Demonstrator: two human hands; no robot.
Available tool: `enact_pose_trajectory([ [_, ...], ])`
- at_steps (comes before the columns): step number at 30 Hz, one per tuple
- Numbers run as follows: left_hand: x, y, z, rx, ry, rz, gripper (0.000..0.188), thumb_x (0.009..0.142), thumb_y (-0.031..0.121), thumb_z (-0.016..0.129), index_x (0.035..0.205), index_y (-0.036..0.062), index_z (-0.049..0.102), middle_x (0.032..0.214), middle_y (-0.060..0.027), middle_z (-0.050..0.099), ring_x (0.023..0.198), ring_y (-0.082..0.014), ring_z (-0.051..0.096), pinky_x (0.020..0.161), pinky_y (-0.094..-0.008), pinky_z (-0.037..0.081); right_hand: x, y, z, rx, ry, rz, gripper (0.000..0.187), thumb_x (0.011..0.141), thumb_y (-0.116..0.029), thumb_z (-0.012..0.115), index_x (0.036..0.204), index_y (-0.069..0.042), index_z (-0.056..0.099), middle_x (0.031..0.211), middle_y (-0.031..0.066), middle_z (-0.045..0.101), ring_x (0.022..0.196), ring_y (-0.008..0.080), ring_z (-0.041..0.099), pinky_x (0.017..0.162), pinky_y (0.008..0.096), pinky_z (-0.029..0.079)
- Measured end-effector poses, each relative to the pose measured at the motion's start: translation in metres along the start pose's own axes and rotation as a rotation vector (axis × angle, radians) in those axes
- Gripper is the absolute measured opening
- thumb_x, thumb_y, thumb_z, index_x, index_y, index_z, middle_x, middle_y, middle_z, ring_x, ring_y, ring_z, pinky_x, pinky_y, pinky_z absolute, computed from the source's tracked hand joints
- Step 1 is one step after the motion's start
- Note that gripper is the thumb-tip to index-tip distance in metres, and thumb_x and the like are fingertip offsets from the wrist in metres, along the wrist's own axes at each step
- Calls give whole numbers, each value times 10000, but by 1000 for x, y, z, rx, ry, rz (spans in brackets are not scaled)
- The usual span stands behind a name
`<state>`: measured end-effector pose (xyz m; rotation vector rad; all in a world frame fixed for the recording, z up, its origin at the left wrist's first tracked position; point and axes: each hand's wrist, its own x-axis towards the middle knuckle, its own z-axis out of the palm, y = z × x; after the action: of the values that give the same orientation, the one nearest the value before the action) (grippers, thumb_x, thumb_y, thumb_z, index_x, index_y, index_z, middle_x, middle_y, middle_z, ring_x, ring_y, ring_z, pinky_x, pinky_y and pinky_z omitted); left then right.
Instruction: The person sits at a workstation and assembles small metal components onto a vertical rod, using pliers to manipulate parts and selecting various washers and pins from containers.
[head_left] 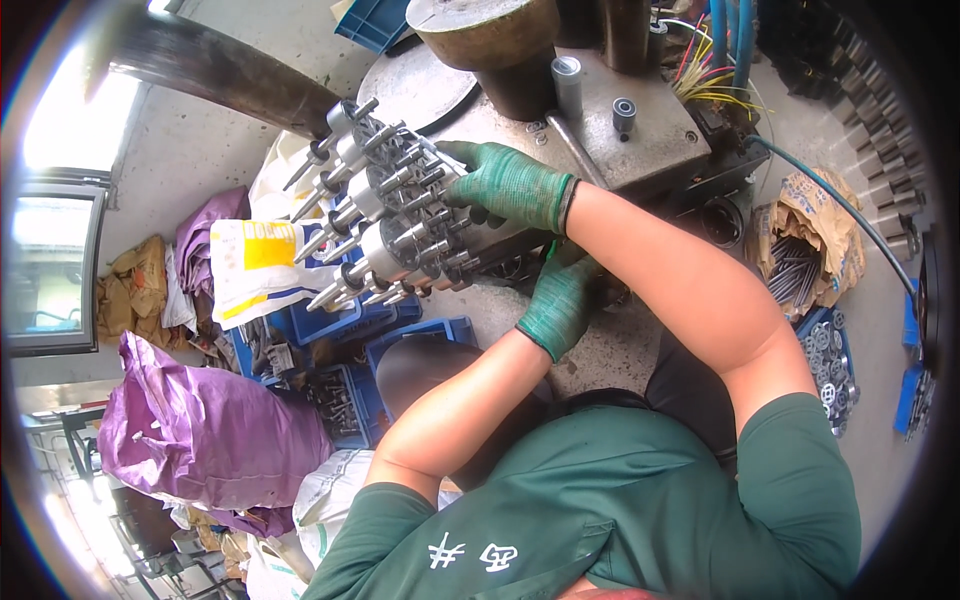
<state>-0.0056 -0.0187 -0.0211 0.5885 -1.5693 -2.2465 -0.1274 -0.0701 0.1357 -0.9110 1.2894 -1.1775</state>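
Observation:
My right hand [515, 187], in a green knitted glove, reaches left across the bench to a cluster of metal shafts with round collars [390, 215]. Its fingers are curled at the right side of the cluster; what they grip is hidden. The shafts lie in rows, their pointed ends toward the left. Below the right forearm is my left hand [562, 305], also gloved in green, close to the edge of the machine. Its fingers disappear behind the right forearm and into shadow, so their hold does not show.
A heavy machine base [640, 150] carries a metal cylinder [567, 85] and a smaller round part [624, 115]. Blue bins [345, 400] with metal parts stand lower left, beside a purple sack [210, 430]. On the right, a paper sack [815, 225] holds metal rods.

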Motion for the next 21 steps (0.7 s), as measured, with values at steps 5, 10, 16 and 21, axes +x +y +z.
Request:
enact_pose_trajectory([
  [5, 0, 3, 1, 37, -10, 13, 388, 758, 47, 783, 1142, 78, 739, 1126, -181, 712, 1091, -408, 670, 928, -485, 562, 13, 6, -4, -448, 118, -191, 675, 929, -211, 707, 1572, -145, 512, 1090, 119, 755, 816, 143, 684, 722, 301, 572],
  [10, -1, 29, 15, 0, 40, -85, 286, 888, 63, 725, 1170, 66, 675, 1027, -116, 706, 924, -290, 678, 780, -397, 554, 5, -4, -4, -200, 11, -37, 678, 926, -201, 692, 1575, -137, 506, 983, 77, 736, 727, 133, 646, 623, 298, 532],
  [16, -2, 57, 30, -328, 163, -448, 192, 1021, 94, 645, 1211, 77, 618, 937, -29, 662, 760, -159, 624, 647, -294, 504, 14, 5, -14, 14, -106, 3, 690, 918, -153, 681, 1583, -146, 494, 847, 6, 656, 635, 87, 553, 506, 256, 444],
  [21, -2, 56, 27, -285, 157, -450, 197, 1008, 122, 661, 1193, 60, 639, 1008, -62, 702, 852, -178, 674, 703, -319, 538, 36, 33, -12, -715, 258, -377, 690, 893, -282, 723, 1537, -103, 550, 918, 73, 719, 753, 187, 633, 752, 391, 548],
])
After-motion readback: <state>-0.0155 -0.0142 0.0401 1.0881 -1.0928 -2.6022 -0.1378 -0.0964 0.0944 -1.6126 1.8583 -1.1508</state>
